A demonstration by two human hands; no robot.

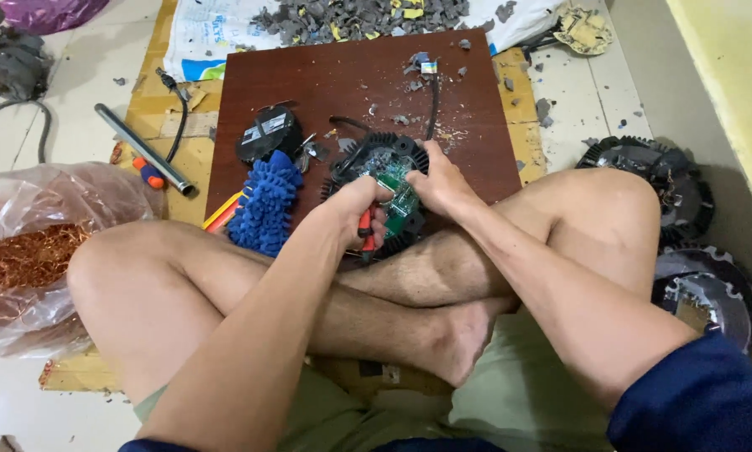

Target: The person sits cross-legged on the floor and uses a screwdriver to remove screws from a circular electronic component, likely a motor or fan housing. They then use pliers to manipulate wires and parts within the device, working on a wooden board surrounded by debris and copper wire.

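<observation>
Brown board (pixel 309 84): both hands on finned housing (pixel 384 159) w/ green PCB (pixel 395 186) inside

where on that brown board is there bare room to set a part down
The brown board is barest on its far left, between the black round cover and the far edge, and on its right side past the black cable. It is crowded near the person: blue mop head, finned round housing, left hand, right hand.

Pale tiled floor (pixel 75 79), yellow wall (pixel 731 75), cardboard (pixel 154 109) underneath.
</observation>
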